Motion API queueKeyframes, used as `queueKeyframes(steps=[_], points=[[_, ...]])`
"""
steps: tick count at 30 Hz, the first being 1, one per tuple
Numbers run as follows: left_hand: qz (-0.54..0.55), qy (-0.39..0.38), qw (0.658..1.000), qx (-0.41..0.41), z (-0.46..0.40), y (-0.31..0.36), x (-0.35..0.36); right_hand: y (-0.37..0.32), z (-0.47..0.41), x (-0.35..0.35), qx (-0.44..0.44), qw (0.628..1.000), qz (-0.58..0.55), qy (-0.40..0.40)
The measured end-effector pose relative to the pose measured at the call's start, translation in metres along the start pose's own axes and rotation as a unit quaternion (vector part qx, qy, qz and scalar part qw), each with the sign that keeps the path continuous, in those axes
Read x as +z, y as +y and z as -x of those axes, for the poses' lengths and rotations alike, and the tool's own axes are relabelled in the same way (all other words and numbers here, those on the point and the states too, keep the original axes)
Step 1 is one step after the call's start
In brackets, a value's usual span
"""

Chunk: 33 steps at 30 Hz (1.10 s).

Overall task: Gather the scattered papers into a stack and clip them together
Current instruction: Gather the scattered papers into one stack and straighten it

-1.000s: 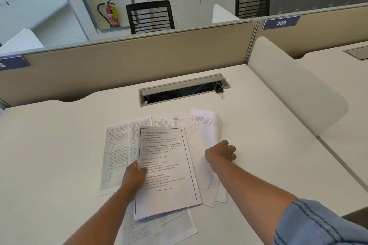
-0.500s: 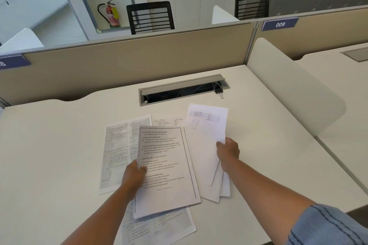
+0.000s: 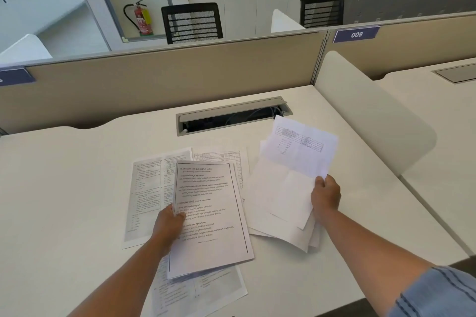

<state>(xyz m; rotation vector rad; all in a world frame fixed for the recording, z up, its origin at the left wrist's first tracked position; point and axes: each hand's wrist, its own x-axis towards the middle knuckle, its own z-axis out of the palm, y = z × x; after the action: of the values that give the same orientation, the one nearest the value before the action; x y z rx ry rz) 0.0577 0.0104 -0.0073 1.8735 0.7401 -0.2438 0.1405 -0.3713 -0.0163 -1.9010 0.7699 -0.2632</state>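
In the head view, the left hand [image 3: 168,224] pinches the left edge of a bordered printed sheet [image 3: 208,216], thumb on top, with at least one more page under it. The right hand [image 3: 325,197] grips a few thin white sheets [image 3: 296,162] by their right edge, fingers curled round them, their far end lifted off the desk [image 3: 77,188] and fanned. More loose pages lie flat: a two-column page [image 3: 148,193] to the left, a table page [image 3: 226,157] further back, and a printed page [image 3: 206,293] at the near edge, partly under the bordered sheet.

The main risk, as I judge it, is the fanned bundle on the right: held at one edge only, a sheet could slide out or crease when it is swung over the left pile. The near page overhangs toward the desk edge and could be dragged off if the pile above it is pulled.

At the far side of the desk an open cable tray [image 3: 231,118] sits just behind the lifted sheets; a corner could dip in. I cannot make out a clip anywhere now. A rounded divider panel [image 3: 373,123] stands to the right, a beige partition [image 3: 154,85] beyond, neither in the way.
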Motion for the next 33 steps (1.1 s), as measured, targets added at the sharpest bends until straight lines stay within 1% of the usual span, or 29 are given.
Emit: queueKeyframes(steps=[9, 15, 19, 22, 26, 30, 33], points=[[-0.012, 0.001, 1.0, 0.006, 0.008, 0.005, 0.0, -0.002, -0.014, -0.02, 0.018, 0.997, -0.054, -0.049], [0.014, -0.013, 1.0, -0.015, 0.009, 0.009, -0.003, -0.005, 0.0, -0.003, 0.024, 0.991, -0.064, -0.113], [0.078, -0.035, 0.996, -0.027, 0.014, 0.021, -0.006, -0.019, 0.025, 0.019, 0.016, 0.98, -0.074, -0.181], [0.102, -0.05, 0.993, -0.016, 0.014, 0.032, -0.007, -0.033, 0.041, 0.034, 0.004, 0.971, -0.077, -0.228], [0.123, -0.081, 0.989, 0.01, 0.018, 0.04, -0.008, -0.054, 0.053, 0.048, -0.022, 0.962, -0.063, -0.264], [0.168, -0.124, 0.978, 0.027, 0.028, 0.047, -0.013, -0.068, 0.059, 0.055, -0.035, 0.951, -0.094, -0.294], [0.178, -0.153, 0.971, 0.037, 0.034, 0.053, -0.018, -0.073, 0.067, 0.058, -0.041, 0.928, -0.135, -0.344]])
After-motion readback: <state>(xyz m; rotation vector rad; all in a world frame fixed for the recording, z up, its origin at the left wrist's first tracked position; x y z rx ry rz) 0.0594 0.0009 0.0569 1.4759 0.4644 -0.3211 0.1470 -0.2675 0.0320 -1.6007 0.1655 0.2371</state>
